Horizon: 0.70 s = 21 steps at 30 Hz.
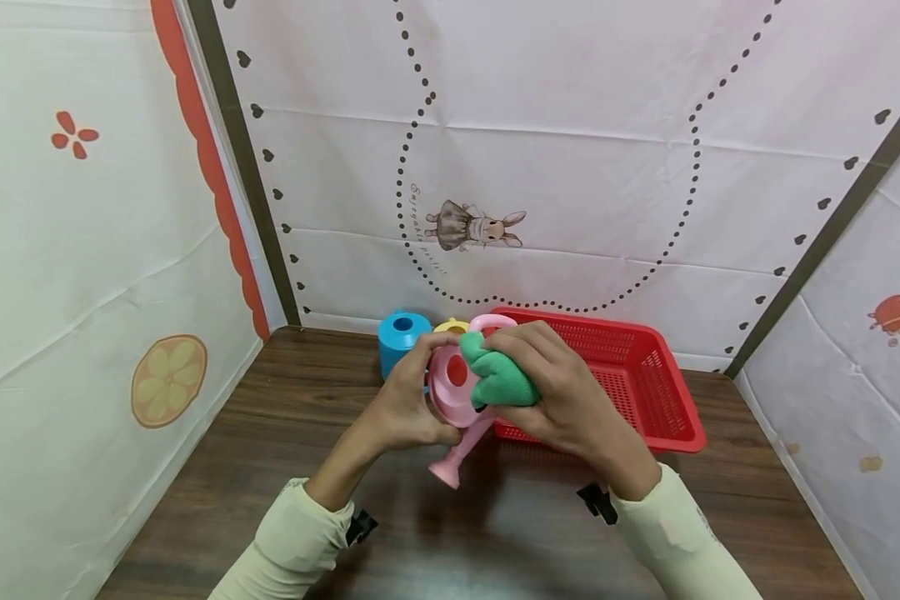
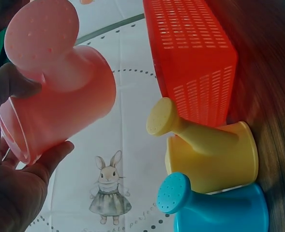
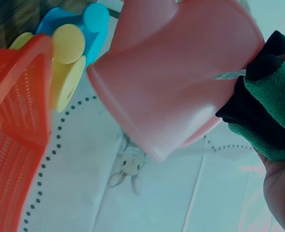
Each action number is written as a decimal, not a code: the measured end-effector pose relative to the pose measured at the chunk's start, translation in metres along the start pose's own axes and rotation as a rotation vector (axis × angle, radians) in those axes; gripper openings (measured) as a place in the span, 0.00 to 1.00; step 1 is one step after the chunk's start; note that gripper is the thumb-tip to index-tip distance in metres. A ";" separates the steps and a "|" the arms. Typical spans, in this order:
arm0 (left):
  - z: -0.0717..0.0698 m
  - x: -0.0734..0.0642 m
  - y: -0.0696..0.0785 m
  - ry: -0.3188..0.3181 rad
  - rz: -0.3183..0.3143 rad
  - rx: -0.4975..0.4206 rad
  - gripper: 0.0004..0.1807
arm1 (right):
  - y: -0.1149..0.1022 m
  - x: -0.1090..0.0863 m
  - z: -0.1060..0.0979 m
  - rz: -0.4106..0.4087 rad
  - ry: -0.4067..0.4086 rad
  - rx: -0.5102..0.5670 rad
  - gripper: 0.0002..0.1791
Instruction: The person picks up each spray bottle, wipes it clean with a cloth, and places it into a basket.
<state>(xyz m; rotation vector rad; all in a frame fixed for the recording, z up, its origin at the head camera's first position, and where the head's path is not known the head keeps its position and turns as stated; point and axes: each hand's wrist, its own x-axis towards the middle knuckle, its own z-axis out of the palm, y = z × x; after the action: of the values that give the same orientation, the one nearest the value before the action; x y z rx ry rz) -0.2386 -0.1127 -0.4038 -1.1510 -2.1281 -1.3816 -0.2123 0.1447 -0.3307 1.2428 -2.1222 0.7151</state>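
A pink toy watering can [image 1: 450, 392] is held up above the table, its sprinkler spout [image 1: 446, 471] pointing toward the person in the head view. My left hand [image 1: 408, 400] grips the can round its top rim, thumb and fingers on opposite sides. In my right hand [image 1: 555, 383] is a bunched green cloth [image 1: 506, 379] with a dark underside, best seen in the right wrist view as a green and black cloth [image 3: 277, 96]. The cloth is close against the can's side; whether it presses there is hard to tell.
Behind the hands a blue watering can [image 1: 401, 333] and a yellow watering can [image 2: 210, 159] stand side by side. To their right is a red perforated plastic basket [image 1: 675, 400] on the dark wooden table [image 1: 285, 467]. A patterned cloth wall [image 1: 570, 208] rises at the back.
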 end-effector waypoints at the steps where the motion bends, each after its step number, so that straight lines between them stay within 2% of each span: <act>1: 0.000 0.000 0.000 0.004 0.002 -0.002 0.57 | -0.001 0.002 0.000 -0.005 -0.001 -0.002 0.45; 7: -0.001 -0.002 -0.001 0.027 0.008 -0.014 0.56 | 0.000 0.005 0.002 0.003 0.003 0.004 0.46; 11: -0.004 -0.004 0.000 0.037 0.000 -0.015 0.56 | 0.009 0.003 0.002 0.028 0.012 0.012 0.42; 18: -0.013 -0.005 0.006 0.051 0.005 -0.046 0.57 | 0.027 -0.004 -0.003 0.138 0.016 -0.003 0.33; 21: -0.016 -0.006 0.008 0.060 0.007 -0.056 0.56 | 0.032 -0.008 -0.004 0.186 0.013 -0.016 0.34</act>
<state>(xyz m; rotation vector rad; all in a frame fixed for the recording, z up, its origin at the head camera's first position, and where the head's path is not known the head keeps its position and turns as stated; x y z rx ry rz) -0.2309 -0.1282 -0.3959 -1.1218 -2.0541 -1.4631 -0.2365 0.1652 -0.3388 1.0390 -2.2481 0.7809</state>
